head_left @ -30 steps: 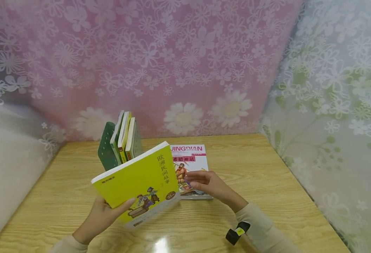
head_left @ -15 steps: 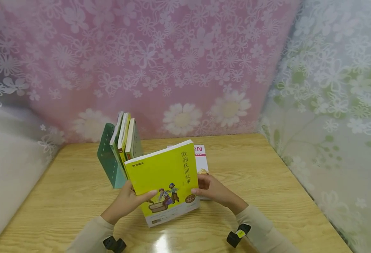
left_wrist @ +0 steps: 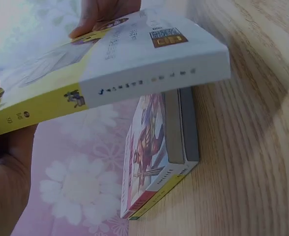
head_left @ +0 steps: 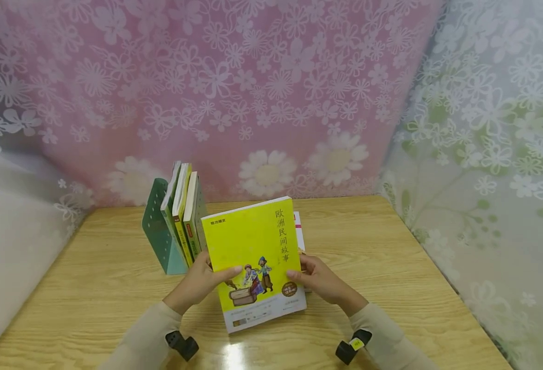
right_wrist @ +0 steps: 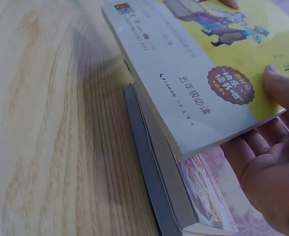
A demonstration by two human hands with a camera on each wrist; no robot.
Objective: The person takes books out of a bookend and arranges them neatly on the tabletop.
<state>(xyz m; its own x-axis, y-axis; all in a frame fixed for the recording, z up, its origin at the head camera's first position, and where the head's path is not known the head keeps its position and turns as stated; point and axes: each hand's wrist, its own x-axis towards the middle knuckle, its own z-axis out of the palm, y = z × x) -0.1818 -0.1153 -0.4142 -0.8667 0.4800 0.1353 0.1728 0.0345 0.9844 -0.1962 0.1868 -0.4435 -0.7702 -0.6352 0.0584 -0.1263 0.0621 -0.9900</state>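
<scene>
A yellow paperback book (head_left: 248, 236) with cartoon figures on its cover is held up over the table, tilted, its front facing me. My left hand (head_left: 193, 285) grips its left edge, thumb across the cover and fingers behind. At the right edge my right hand (head_left: 322, 282) holds it the same way; the right wrist view shows that thumb (right_wrist: 282, 88) on the cover and the fingers underneath. Behind and below it lies a white-covered book (head_left: 300, 236), mostly hidden in the head view. The left wrist view shows this book stacked on another book (left_wrist: 191, 132) with a yellow spine.
Several books (head_left: 190, 205) stand upright, leaning a little, in a green perforated bookend (head_left: 155, 223) left of the held book. The wooden table (head_left: 382, 241) meets a pink floral backdrop (head_left: 271, 103) behind and a pale one (head_left: 493, 169) on the right.
The yellow book has moved right and turned more upright, now covering most of the white book. My right hand has left its place over the white book and taken hold of the yellow book's right edge.
</scene>
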